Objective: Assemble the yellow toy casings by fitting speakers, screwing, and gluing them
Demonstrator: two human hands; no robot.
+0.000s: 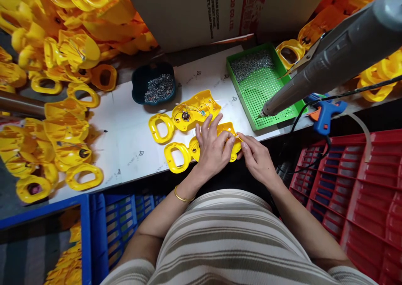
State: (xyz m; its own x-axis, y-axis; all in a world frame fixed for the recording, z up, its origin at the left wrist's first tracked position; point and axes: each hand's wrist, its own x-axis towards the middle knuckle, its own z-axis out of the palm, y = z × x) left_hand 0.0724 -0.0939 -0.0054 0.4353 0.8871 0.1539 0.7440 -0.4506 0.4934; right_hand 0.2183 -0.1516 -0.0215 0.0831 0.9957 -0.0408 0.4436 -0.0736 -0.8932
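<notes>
the left hand (216, 146) lies over the near yellow shell (194, 151), thumb and forefinger bent close together above its inside and the other fingers spread toward the far yellow shell (196, 118); whether anything small is pinched there, i cannot tell. the right hand (259, 159) has a narrow grip on the right end of the near yellow shell, thumb and fingers at its edge, the fingertips near those of the left. this shell lies at the front edge of a white board (122, 125), its ring-shaped end pointing left, much of its inside hidden by the hands. the far yellow shell lies just behind it, open side up, with thin wires and a round dark part (185, 116) inside. behind and to the left stands a dark bowl (137, 88) holding small metal pieces (159, 88). to the right is a green tray (248, 98), with more metal bits (254, 65) heaped toward its far side; a grey tool (317, 73) slants above it, tip down. a blue glue gun (325, 116) is beside the tray. yellow parts (72, 50) are piled at left, a cardboard box (185, 16) stands behind, and a blue crate (85, 234) and a red crate (351, 205) sit lower down on either side.
</notes>
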